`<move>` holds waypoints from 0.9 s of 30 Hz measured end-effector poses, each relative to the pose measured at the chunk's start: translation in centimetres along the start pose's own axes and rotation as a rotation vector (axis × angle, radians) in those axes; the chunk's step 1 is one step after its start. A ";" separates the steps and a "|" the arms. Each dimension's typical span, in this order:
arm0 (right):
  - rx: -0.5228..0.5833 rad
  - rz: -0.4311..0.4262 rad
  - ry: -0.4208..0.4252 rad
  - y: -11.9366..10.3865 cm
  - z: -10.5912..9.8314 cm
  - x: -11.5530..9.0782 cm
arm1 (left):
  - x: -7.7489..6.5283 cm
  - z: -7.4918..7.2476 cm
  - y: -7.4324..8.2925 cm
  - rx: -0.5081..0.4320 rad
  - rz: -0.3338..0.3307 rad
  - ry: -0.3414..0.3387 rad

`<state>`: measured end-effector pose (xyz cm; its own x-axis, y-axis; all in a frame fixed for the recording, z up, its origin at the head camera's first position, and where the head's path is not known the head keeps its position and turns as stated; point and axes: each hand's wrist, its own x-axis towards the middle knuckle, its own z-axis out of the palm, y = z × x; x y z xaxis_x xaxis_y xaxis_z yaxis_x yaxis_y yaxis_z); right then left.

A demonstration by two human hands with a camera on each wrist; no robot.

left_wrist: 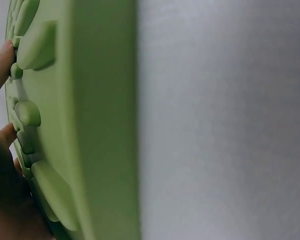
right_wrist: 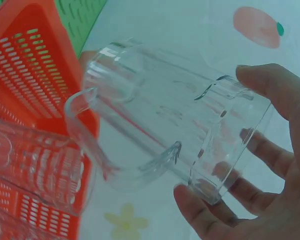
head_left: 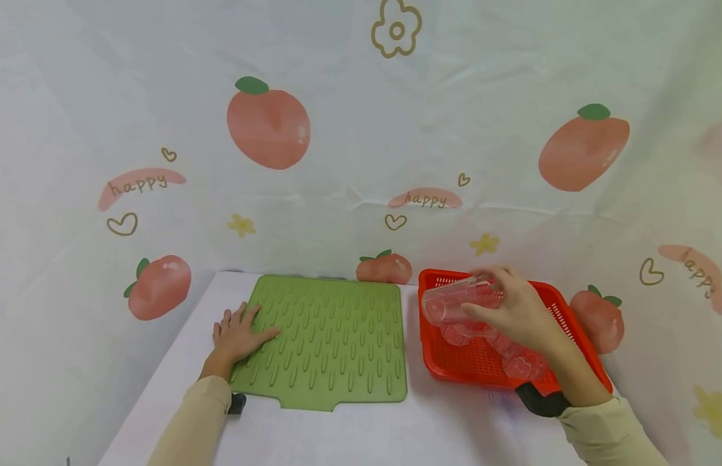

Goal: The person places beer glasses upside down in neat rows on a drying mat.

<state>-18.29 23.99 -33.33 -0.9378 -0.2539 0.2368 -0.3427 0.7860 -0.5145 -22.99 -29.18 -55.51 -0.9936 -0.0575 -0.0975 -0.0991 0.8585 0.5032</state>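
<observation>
My right hand (head_left: 515, 307) grips a clear mug (head_left: 451, 303) near one end, holding it tilted above the red basket (head_left: 427, 366). Its see-through handle (right_wrist: 122, 175) shows in the right wrist view, where the thumb and fingers sit around the other end. More clear cups (head_left: 521, 364) lie in the basket, partly covered by my hand and forearm. On the left, my left hand (head_left: 235, 336) rests with spread fingers on the left edge of a green ridged mat (head_left: 332, 336). The left wrist view shows this mat's thick edge (left_wrist: 105, 120) up close.
A white table (head_left: 361, 433) carries the mat and, to its right, the basket. Close behind both hangs a white printed cloth (head_left: 349, 213), which also runs along the sides. A narrow strip of table separates mat and basket.
</observation>
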 end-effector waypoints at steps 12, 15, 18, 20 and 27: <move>0.357 0.153 -0.075 0.6 0.9 0.3 | -0.5 -0.7 1.1 0.013 -0.026 -0.022; 0.439 0.163 -0.066 0.5 1.6 0.5 | -0.5 -0.7 1.2 0.030 -0.036 -0.036; 0.506 0.166 -0.046 0.6 2.5 0.7 | -0.5 -0.8 1.2 0.026 -0.033 -0.035; 0.540 0.168 -0.033 0.5 3.2 0.8 | -0.5 -0.8 1.2 0.026 -0.032 -0.036; 0.640 0.178 0.013 0.0 5.8 1.0 | -0.4 -0.5 0.8 0.019 -0.034 -0.017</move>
<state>-19.55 20.52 -37.87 -0.9838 -0.1408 0.1110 -0.1518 0.3246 -0.9336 -22.68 -28.73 -54.62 -0.9885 -0.0780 -0.1293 -0.1314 0.8656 0.4831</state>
